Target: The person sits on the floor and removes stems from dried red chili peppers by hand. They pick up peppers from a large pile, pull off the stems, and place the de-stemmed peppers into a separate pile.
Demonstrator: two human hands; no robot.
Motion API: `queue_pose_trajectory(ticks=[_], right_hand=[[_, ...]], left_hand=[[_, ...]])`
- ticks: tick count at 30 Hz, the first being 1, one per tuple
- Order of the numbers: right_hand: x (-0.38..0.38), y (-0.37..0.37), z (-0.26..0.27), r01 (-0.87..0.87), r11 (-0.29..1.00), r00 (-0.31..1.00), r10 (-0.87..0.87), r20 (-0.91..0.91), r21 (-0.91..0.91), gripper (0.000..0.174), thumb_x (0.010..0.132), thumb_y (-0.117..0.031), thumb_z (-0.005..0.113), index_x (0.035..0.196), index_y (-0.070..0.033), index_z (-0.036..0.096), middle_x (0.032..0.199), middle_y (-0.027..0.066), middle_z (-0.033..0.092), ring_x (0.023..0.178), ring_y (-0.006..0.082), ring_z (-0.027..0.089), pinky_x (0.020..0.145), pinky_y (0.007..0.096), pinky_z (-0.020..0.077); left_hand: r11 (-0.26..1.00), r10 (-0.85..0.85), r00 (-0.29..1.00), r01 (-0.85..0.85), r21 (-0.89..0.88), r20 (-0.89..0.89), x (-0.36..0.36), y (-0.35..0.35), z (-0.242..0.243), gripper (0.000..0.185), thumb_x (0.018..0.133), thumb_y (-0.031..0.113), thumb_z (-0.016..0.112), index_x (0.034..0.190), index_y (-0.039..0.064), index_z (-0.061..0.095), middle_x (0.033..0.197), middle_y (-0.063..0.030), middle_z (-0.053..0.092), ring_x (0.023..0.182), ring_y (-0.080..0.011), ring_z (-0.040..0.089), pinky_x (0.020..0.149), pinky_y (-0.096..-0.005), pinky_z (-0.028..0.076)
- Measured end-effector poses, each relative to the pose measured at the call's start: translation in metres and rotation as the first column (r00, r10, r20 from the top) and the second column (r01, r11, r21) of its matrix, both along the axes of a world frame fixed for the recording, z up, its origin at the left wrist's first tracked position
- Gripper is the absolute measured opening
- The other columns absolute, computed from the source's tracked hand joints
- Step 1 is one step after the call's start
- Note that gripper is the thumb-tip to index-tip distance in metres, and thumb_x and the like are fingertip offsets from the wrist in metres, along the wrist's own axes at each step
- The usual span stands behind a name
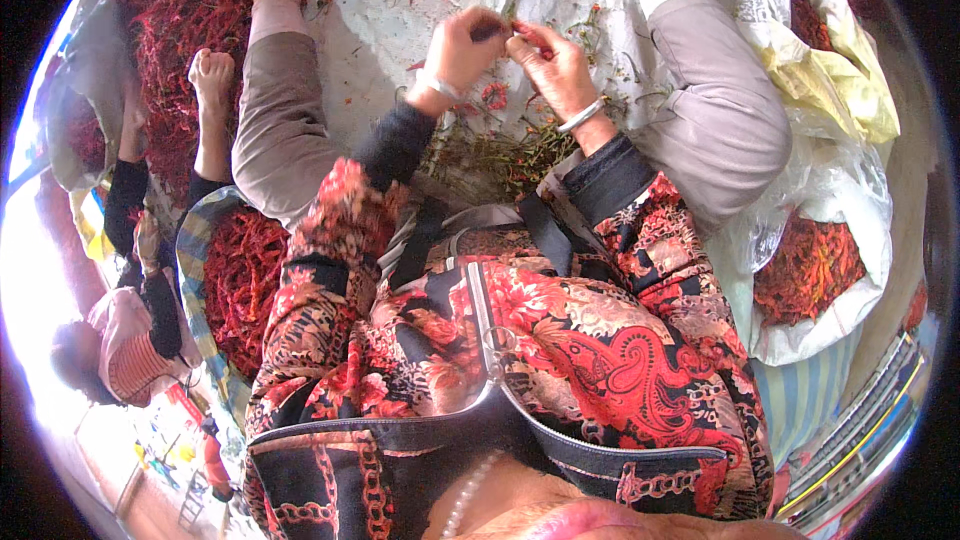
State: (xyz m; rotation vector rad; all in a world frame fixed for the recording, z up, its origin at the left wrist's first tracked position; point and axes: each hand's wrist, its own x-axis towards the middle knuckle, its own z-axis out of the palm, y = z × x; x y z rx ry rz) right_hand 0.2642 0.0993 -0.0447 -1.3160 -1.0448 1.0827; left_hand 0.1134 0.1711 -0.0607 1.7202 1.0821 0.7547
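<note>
Over a pale ground sheet [360,75], both hands meet in front of me. My left hand [466,49] is blurred, its fingers bent towards the right hand's fingertips. With thumb and fingers pinched together, my right hand [551,71] holds a small red dried chili pepper [534,31], partly hidden by the fingers. A heap of thin green and brown chili stems [525,154] lies below the hands, close to my lap. Loose red bits [493,96] are scattered on the sheet between the wrists. Each wrist bears a pale bracelet.
Dried red chilies [187,22] are piled at the upper left, with more at the top. A checked sack of chilies [244,277] stands at the left. Open white sacks [874,240] of chilies stand at the right. Another person [139,345] sits at the far left.
</note>
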Motion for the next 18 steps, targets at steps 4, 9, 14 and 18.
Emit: queue_pose_trajectory(ticks=[4, 9, 14, 18], right_hand=[[-0.015, -0.001, -0.004, -0.168, 0.986, 0.960, 0.168, 0.223, -0.021, 0.024, 0.083, -0.021, 0.066, 0.092, 0.001, 0.063, 0.076, 0.0076, 0.062, 0.068, 0.0100, 0.055, 0.062, 0.0270, 0.0456], [-0.040, -0.040, -0.004, -0.333, 0.942, 0.932, 0.334, 0.140, -0.029, 0.019, 0.083, -0.019, 0.061, 0.081, 0.000, 0.059, 0.065, 0.0144, 0.056, 0.060, 0.0247, 0.057, 0.059, 0.0336, 0.0447], [-0.042, -0.063, 0.000, -0.555, 0.831, 0.762, 0.522, 0.382, -0.027, 0.017, 0.088, -0.016, 0.058, 0.089, 0.001, 0.058, 0.069, 0.0023, 0.058, 0.063, 0.0067, 0.048, 0.059, 0.0251, 0.0432], [-0.046, -0.069, 0.000, -0.463, 0.872, 0.833, 0.490, 0.258, -0.159, 0.021, 0.089, -0.020, 0.058, 0.089, 0.001, 0.060, 0.068, 0.0001, 0.058, 0.065, 0.0047, 0.047, 0.059, 0.0230, 0.0416]], left_hand=[[0.992, 0.008, 0.993, 0.006, -0.123, 0.116, -0.023, -0.049, 0.033, 0.020, 0.078, 0.008, 0.065, 0.096, -0.001, 0.062, 0.081, -0.0092, 0.066, 0.073, -0.0107, 0.060, 0.069, -0.0252, 0.048], [0.964, 0.240, 0.969, -0.231, 0.133, -0.057, -0.055, -0.101, 0.059, 0.017, 0.078, 0.005, 0.062, 0.095, 0.006, 0.063, 0.088, -0.0068, 0.060, 0.068, -0.0197, 0.059, 0.063, -0.0277, 0.047], [0.934, -0.073, 0.977, 0.138, 0.331, -0.200, -0.072, -0.100, 0.040, 0.012, 0.083, 0.014, 0.060, 0.092, 0.006, 0.063, 0.076, -0.0088, 0.060, 0.063, -0.0239, 0.056, 0.060, -0.0289, 0.047], [0.990, -0.020, 0.993, 0.003, -0.144, -0.116, -0.083, -0.107, 0.026, 0.018, 0.085, 0.018, 0.060, 0.080, 0.002, 0.063, 0.061, -0.0102, 0.056, 0.057, -0.0153, 0.053, 0.057, -0.0278, 0.044]])
